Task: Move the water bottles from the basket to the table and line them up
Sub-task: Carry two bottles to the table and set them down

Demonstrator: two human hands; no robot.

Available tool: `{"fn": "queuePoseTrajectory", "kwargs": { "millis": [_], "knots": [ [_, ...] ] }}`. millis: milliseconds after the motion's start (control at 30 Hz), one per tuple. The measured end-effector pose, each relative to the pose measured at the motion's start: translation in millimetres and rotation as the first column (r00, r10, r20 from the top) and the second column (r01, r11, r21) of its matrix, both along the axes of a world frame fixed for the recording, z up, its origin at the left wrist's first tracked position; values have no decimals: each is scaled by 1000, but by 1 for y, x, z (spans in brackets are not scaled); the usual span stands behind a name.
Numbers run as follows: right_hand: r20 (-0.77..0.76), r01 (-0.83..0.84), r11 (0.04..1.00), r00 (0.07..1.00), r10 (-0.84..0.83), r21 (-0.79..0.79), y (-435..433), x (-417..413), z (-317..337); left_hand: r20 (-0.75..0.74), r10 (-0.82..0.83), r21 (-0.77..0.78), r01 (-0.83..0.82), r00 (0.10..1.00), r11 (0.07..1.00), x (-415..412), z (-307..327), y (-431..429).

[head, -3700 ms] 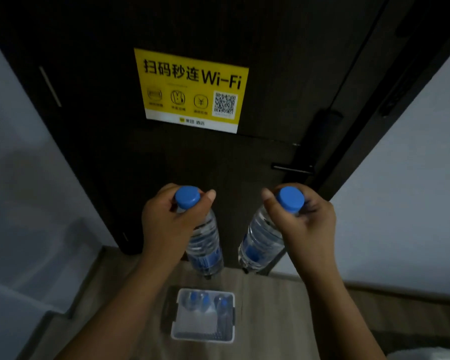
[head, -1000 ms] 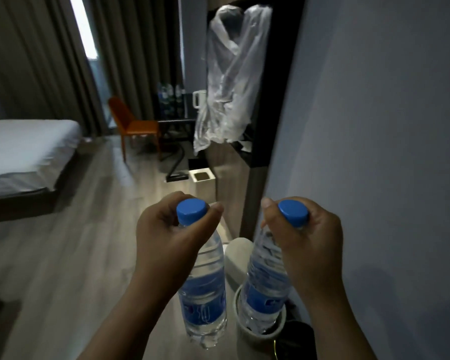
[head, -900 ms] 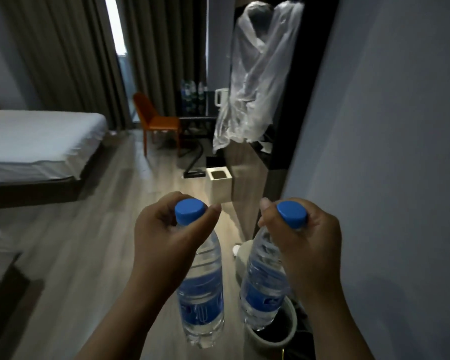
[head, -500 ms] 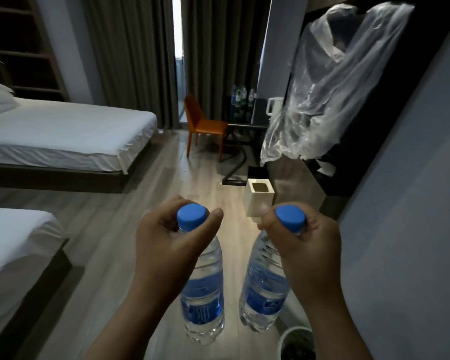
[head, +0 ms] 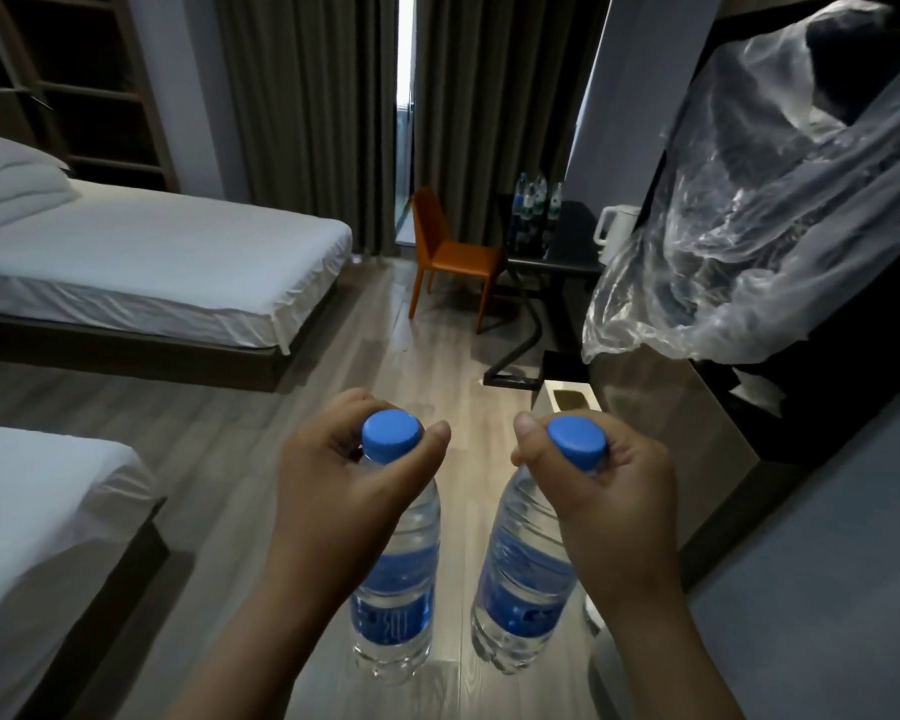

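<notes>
I carry two clear water bottles with blue caps and blue labels, hanging upright over the wooden floor. My left hand (head: 333, 491) grips the neck of the left bottle (head: 396, 595) just under its cap. My right hand (head: 609, 501) grips the neck of the right bottle (head: 515, 589), which tilts slightly. Far ahead stands a dark table (head: 567, 246) with several water bottles (head: 533, 205) standing on it. The basket is out of view.
Two white beds, a far bed (head: 152, 262) and a near bed (head: 37, 537), line the left side. An orange chair (head: 450, 252) sits by the table, next to a white kettle (head: 614, 228). Clear plastic (head: 749, 226) drapes from the dark cabinet on the right. A white bin (head: 567, 402) stands on the floor.
The view has swung from the dark door and the floor basket round to the room. Beds, chair and table have come into sight. Both hands keep the same grip on their bottles.
</notes>
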State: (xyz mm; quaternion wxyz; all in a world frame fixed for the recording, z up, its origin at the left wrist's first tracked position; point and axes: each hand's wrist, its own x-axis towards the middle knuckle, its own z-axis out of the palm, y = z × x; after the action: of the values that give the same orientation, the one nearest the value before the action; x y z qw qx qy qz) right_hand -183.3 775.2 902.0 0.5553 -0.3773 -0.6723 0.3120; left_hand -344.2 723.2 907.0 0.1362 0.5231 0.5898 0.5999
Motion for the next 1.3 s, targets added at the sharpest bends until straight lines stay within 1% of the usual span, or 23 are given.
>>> {"fn": "queuePoseTrajectory", "kwargs": {
  "millis": [233,433,600,800,933,1067,1133,1200,1300],
  "knots": [
    [-19,-39,999,999,39,-17,98,-57,-7,-42,37,6,-37,998,999,-50,-6,95],
    [-52,-46,999,998,45,-12,206,-108,3,-72,42,28,-40,997,999,-99,7,196],
    [-12,-88,996,996,88,-2,284,-156,12,-67,88,46,-85,994,995,-144,10,268],
    [-9,-101,994,995,101,-40,360,-224,7,-48,109,37,-107,993,994,-211,4,345],
    [-9,-70,997,998,69,-22,408,-279,2,-40,91,53,-89,995,995,-268,-3,397],
    [0,-55,998,999,55,-39,453,-336,8,-22,64,63,-63,998,996,-327,7,451],
    [-23,-26,999,999,26,-26,473,-359,12,-14,24,68,-22,1000,997,-354,13,477],
    [-51,12,1000,999,-13,-25,495,-380,14,-11,-3,65,4,1000,998,-375,15,502],
    [-38,28,998,999,-30,-49,527,-403,13,-12,-5,63,5,1000,998,-400,13,538]
  ]
}}
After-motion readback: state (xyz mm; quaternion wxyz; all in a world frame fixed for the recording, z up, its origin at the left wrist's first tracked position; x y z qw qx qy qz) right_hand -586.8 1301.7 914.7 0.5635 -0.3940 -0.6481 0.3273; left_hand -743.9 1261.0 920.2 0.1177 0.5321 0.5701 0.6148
